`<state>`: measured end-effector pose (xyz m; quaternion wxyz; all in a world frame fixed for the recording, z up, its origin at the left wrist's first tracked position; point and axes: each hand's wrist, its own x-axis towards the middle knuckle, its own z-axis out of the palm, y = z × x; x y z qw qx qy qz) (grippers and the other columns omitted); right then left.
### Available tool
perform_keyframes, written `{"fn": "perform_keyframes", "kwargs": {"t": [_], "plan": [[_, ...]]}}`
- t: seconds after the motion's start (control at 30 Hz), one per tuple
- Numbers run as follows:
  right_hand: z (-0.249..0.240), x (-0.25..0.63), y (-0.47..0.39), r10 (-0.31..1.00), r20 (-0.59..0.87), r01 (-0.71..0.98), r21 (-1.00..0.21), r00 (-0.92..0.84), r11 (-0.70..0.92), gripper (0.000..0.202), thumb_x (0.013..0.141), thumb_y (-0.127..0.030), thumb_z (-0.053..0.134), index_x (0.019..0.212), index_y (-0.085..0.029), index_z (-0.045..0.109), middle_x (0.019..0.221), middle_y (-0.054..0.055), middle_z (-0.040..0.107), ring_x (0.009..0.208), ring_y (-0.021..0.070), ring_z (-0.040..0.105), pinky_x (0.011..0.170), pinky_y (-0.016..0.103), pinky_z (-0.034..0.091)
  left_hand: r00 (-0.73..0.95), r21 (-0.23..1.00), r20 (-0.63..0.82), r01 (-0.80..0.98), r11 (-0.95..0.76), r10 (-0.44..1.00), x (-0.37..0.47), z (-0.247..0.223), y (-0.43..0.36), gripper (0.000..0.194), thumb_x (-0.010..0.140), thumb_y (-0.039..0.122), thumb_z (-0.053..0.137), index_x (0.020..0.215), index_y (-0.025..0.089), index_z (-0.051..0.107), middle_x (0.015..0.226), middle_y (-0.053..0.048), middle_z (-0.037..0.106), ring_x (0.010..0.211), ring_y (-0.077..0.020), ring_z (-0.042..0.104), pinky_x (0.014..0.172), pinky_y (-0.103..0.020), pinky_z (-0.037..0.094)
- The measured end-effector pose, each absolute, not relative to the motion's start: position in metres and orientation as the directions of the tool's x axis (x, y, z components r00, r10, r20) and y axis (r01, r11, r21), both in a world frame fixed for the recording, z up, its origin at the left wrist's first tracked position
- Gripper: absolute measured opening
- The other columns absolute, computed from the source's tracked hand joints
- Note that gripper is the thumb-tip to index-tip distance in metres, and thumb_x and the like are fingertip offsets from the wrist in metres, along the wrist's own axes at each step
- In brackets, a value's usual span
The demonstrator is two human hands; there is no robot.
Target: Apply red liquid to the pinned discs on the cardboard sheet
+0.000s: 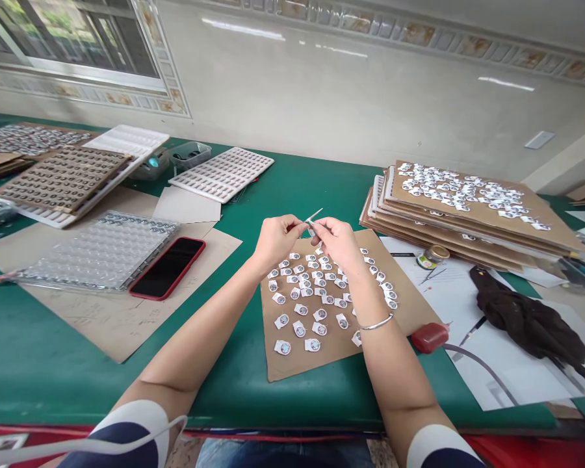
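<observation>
Both my hands meet above the far edge of a brown cardboard sheet (292,364). Several small white tabs (312,345) with round grey-blue discs lie spread over it. My left hand (279,235) is closed in a pinch, its fingertips close to those of my right hand. Between the fingertips shows a thin, pointed, light-coloured tool (314,213), slanting up to the right. My right hand (338,239) pinches near the tool's lower end, with a small white piece just below its fingers. Which hand holds the tool, and what exactly the white piece is, I cannot make out.
A black phone (168,268) in a red case lies left beside a clear plastic tray (97,253). Right of me are stacked cardboard sheets (448,227), a small jar (432,257), a red object (429,338) and a dark cloth (526,318). White slotted trays (221,173) lie farther back.
</observation>
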<state>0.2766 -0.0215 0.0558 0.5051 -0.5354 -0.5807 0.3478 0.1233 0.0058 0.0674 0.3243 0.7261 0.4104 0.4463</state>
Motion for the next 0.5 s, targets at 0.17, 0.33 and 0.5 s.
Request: {"fn": "perform_keyframes", "kwargs": {"t": [0.17, 0.33, 0.5], "plan": [[0.054, 0.276, -0.021, 0.968, 0.233, 0.234, -0.95, 0.096, 0.206, 0.034, 0.078, -0.049, 0.057, 0.078, -0.016, 0.063, 0.057, -0.001, 0.058, 0.04, 0.0041, 0.039, 0.038, 0.018, 0.029, 0.376, 0.996, 0.086, -0.061, -0.068, 0.922, 0.127, 0.067, 0.006, 0.023, 0.076, 0.027, 0.065, 0.061, 0.012, 0.055, 0.048, 0.005, 0.045, 0.038, -0.0017, 0.027, 0.037, -0.017, 0.016], [0.056, 0.274, -0.021, 0.979, 0.203, 0.089, -0.976, 0.015, 0.201, 0.035, 0.079, -0.046, 0.057, 0.098, -0.017, 0.062, 0.065, 0.0, 0.059, 0.046, 0.0062, 0.043, 0.036, 0.018, 0.026, 0.662, 0.95, -0.11, -0.149, 0.273, 0.742, 0.122, 0.069, 0.011, 0.022, 0.087, 0.031, 0.049, 0.074, 0.014, 0.052, 0.049, 0.008, 0.028, 0.032, -0.0024, 0.017, 0.031, -0.015, 0.012], [0.061, 0.273, -0.024, 0.974, 0.215, 0.002, -0.976, -0.066, 0.216, 0.03, 0.078, -0.044, 0.058, 0.09, -0.018, 0.064, 0.069, 0.001, 0.059, 0.05, 0.0061, 0.044, 0.036, 0.018, 0.024, 0.806, 0.886, -0.193, -0.102, 0.453, 0.56, 0.114, 0.072, 0.018, 0.025, 0.091, 0.025, 0.035, 0.072, 0.015, 0.048, 0.049, 0.008, 0.02, 0.03, -0.0036, 0.013, 0.026, -0.015, 0.015]]}}
